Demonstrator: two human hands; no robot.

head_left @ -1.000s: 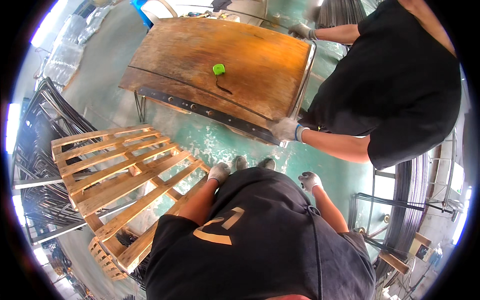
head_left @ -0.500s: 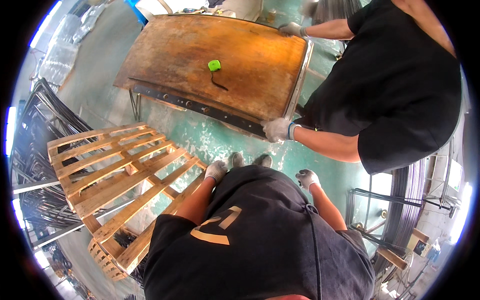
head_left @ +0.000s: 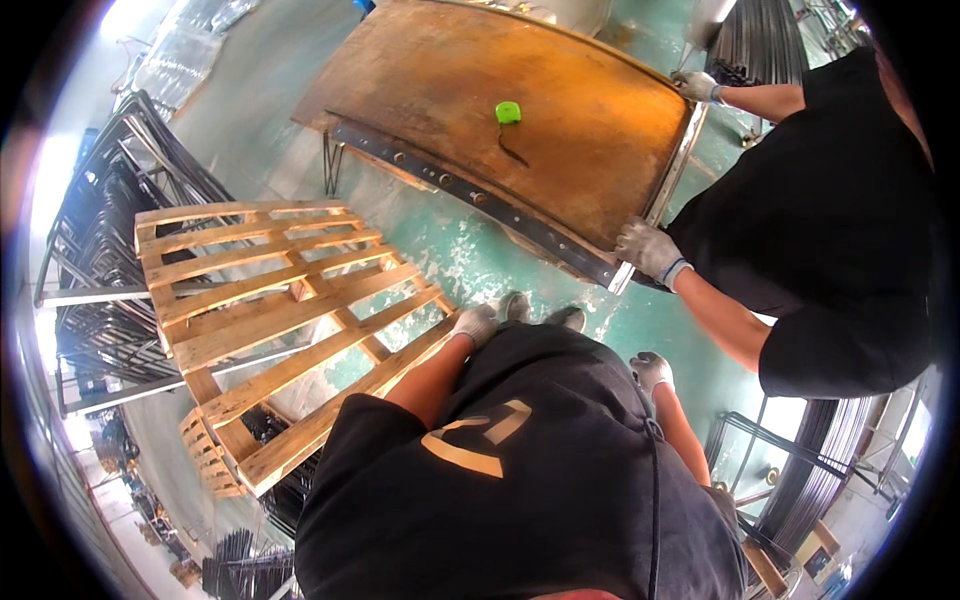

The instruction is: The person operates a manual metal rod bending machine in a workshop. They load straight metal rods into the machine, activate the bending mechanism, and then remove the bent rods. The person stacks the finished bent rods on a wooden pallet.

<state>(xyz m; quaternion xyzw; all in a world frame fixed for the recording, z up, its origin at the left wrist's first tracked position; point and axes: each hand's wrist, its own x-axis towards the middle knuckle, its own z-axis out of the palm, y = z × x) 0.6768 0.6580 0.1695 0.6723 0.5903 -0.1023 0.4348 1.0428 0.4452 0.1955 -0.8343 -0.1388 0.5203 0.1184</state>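
Note:
My left hand (head_left: pixel 476 325), in a pale work glove, hangs at the right end of a wooden pallet (head_left: pixel 290 350). Its fingers are turned away, and I cannot tell whether it touches the wood. At my right side, my gloved right hand (head_left: pixel 653 370) is held low over the floor with loosely bent fingers and nothing in it. Ahead stands a worn brown-topped table (head_left: pixel 440 90) with a dark drilled metal strip (head_left: pixel 470 195) along its near edge. A green tape measure (head_left: pixel 508 112) with a dark strap lies on top.
A co-worker in black (head_left: pixel 810 240) stands at the table's right end, one gloved hand (head_left: pixel 650 250) near its front corner, the other at the far corner. Black metal frames (head_left: pixel 110 230) are stacked at left. Racked dark rods (head_left: pixel 815 460) stand at right. My shoes (head_left: pixel 540 312) are on green floor.
The view has turned, so table and pallet sit further right in the picture. The co-worker's near hand has shifted off the table's front corner. My hands stay low at my sides.

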